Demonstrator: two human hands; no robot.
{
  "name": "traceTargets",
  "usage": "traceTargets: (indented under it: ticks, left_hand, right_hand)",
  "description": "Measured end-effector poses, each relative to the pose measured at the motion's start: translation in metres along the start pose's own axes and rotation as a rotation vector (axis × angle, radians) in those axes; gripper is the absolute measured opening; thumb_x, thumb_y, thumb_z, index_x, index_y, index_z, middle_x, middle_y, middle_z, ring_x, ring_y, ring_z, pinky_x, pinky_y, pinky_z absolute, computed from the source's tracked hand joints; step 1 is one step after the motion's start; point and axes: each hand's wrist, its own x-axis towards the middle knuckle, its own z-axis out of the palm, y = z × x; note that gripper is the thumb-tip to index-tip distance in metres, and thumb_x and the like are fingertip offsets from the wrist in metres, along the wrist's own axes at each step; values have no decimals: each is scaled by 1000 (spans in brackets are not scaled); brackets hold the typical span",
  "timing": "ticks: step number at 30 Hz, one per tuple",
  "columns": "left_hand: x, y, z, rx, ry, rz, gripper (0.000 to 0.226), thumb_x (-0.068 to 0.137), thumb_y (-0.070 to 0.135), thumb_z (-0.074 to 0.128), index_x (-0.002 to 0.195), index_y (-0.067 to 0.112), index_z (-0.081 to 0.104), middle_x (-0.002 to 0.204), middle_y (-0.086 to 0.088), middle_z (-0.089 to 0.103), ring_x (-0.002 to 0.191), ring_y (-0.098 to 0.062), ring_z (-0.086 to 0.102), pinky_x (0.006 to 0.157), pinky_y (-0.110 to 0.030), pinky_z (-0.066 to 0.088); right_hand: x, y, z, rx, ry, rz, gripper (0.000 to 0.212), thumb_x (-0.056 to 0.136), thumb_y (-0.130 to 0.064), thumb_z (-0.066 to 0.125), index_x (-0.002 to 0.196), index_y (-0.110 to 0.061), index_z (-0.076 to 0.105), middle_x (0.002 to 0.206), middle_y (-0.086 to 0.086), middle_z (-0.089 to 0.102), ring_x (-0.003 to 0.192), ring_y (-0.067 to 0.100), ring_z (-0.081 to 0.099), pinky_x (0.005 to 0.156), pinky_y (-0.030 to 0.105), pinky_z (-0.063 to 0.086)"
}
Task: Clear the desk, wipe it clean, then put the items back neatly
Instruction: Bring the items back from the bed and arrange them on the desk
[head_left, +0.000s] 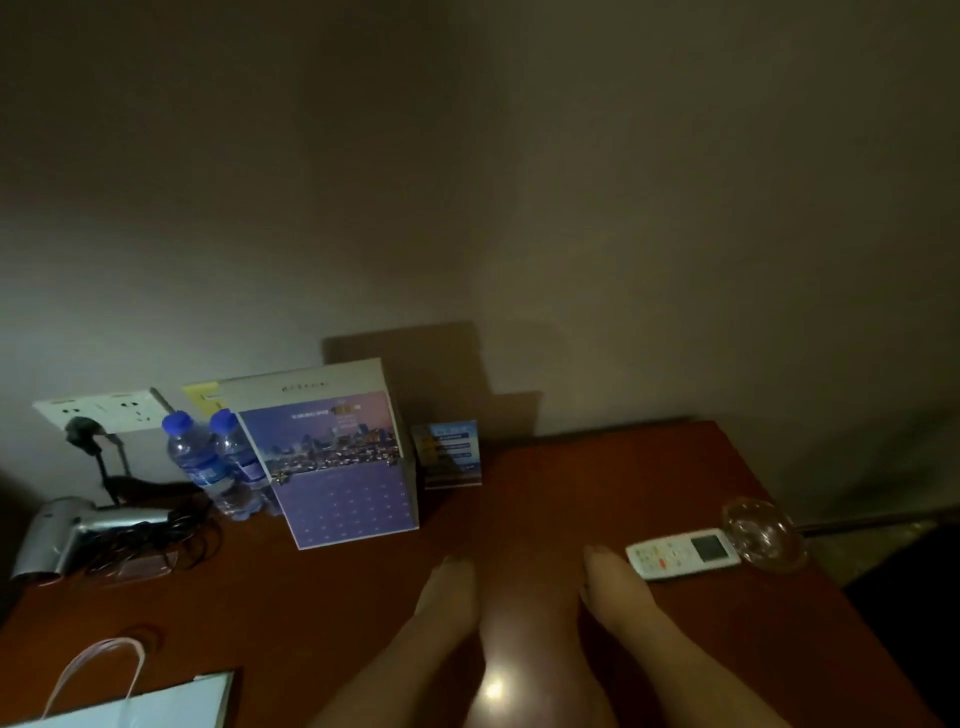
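Glossy red-brown desk (571, 493), rectangular white remote (683, 553)

Single head view, worn high, looking forward and down across counter (571, 493) toward wall (519, 182)
Wide-angle; edges bend
Near: both forearms enter from bottom edge
Far: calendar (337, 462), bottles (218, 462) against wall, left of centre
Counter's right corner in view; wall fills upper half

A white wall socket (106, 410) with a black plug (80, 431) sits on the grey wall (519, 182).
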Motion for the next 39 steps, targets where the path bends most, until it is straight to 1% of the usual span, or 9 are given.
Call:
traceTargets:
  ticks: [4,6,10,18,22,25,30,34,39]
  left_hand:
    - [-30,8,17,131,-37,152,26,90,24,55,114,17,61,124,-6,58,107,-21,58,95,-33,48]
    - [-54,20,21,194,-77,222,31,89,18,58,120,13,58,128,-8,53,113,-25,54,99,-33,45]
    - [-103,59,37,284,-99,378,30,89,8,51,118,3,57,127,-16,55,118,-31,53,98,-34,42]
    - [-208,187,105,361,-253,756,21,92,7,50,111,12,54,118,-5,50,100,-17,51,82,-27,46]
    - [-276,262,162,384,-311,998,8,92,17,53,99,14,58,114,-1,58,100,-14,55,87,-28,48]
    - [-359,324,221,488,-355,1128,26,95,15,49,118,9,59,122,-8,57,113,-23,55,99,-35,44]
    - [-520,389,321,604,-454,1369,38,90,8,47,128,2,53,130,-16,53,120,-29,52,97,-32,44]
    - [-652,406,380,703,-588,1630,36,95,9,46,130,3,53,133,-10,53,122,-25,51,93,-25,39]
    - [-787,409,466,839,-663,1906,34,93,12,47,126,6,53,133,-12,53,120,-26,52,97,-30,40]
  right_hand:
    - [-69,-3,-2,-12,72,67,32,95,-7,49,126,-11,46,129,7,50,115,21,52,93,28,45]
    - [-107,-6,-1,-31,103,83,34,94,-7,50,127,-11,46,129,8,49,116,23,51,92,30,44]
    - [-189,14,11,-72,74,183,35,95,-10,48,130,-9,45,130,11,49,117,28,50,94,35,44]
    - [-360,117,29,94,194,486,26,93,-10,47,117,-5,52,122,14,54,114,30,53,91,35,44]
    - [-461,173,44,176,296,682,29,95,-13,43,120,-2,53,125,19,55,114,31,54,89,32,43]
    - [-558,221,76,241,329,878,31,95,-12,42,121,-1,54,127,21,55,117,32,54,91,32,43]
    - [-739,282,140,425,424,1186,30,99,-16,40,123,-4,54,129,17,55,117,31,54,94,32,43]
    - [-873,276,193,498,501,1480,33,100,-20,40,129,-9,50,134,13,51,120,29,50,99,33,38]
    - [-996,241,259,569,461,1779,24,94,-14,49,116,-5,50,122,15,52,112,30,51,87,34,43]
